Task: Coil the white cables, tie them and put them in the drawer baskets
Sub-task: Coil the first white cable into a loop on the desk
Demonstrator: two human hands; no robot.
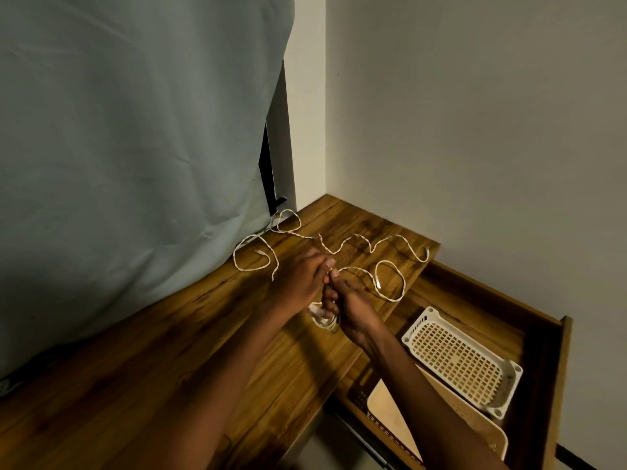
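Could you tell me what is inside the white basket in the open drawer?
The white basket shows only its bare mesh floor; no cable lies in it. It rests on a tan basket, whose contents are mostly covered by it and the right arm.

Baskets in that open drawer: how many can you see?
2. A white basket sits at the drawer's far end; a beige basket sits nearer, partly hidden behind the right arm. More may be hidden.

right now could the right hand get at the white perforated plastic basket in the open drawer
Probably yes. The white perforated plastic basket lies uncovered in the open wooden drawer, just right of the right hand, with nothing between. But that hand is gripping the white cable, so it isn't free.
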